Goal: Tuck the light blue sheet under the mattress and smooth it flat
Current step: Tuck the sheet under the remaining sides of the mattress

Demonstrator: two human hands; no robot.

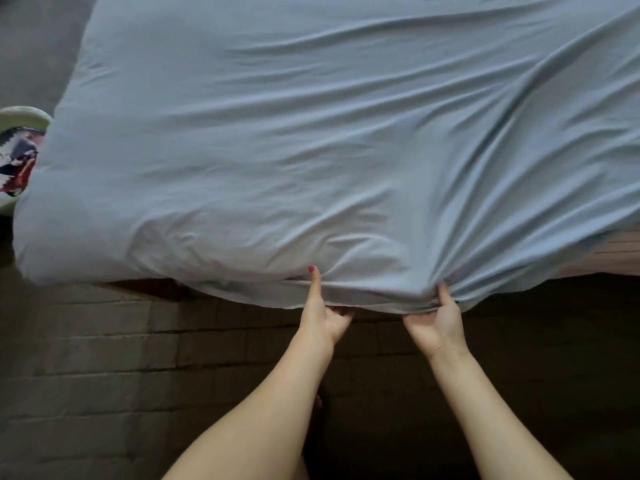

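The light blue sheet (311, 150) covers the mattress and fills most of the view, with long creases running toward its near edge. My left hand (322, 315) grips that near hem, thumb on top of the cloth and fingers curled beneath it. A little to the right, my right hand (438, 323) pinches a bunched fold of the same hem, and wrinkles fan out from that spot. At the far right a strip of bare mattress (620, 252) shows below the lifted sheet.
A dark tiled floor (138, 358) lies below the bed's near edge. At the left edge sits a pale green object with a colourful patterned cloth (19, 157). Grey floor (38, 46) shows beyond the bed's left side.
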